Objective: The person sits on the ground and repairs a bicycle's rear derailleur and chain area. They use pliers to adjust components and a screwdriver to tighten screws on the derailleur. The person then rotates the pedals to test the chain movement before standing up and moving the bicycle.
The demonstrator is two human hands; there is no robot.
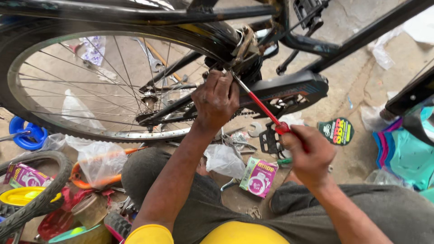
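A black bicycle stands in front of me, its rear wheel (90, 77) filling the upper left. My right hand (307, 153) is shut on the red handle of a screwdriver (263, 108). The shaft runs up and left to the brake parts (242, 45) near the frame. My left hand (216, 98) rests against the shaft and the frame by the wheel, fingers curled; its grip is hidden. The black chain guard (289, 90) lies just right of the left hand.
On the ground lie a pink and green small box (258, 177), a black pedal (270, 140), wrenches (254, 130), plastic bags (97, 160), a loose tyre (40, 190), a blue round part (27, 133), and teal and pink plastic pieces (402, 151) at right.
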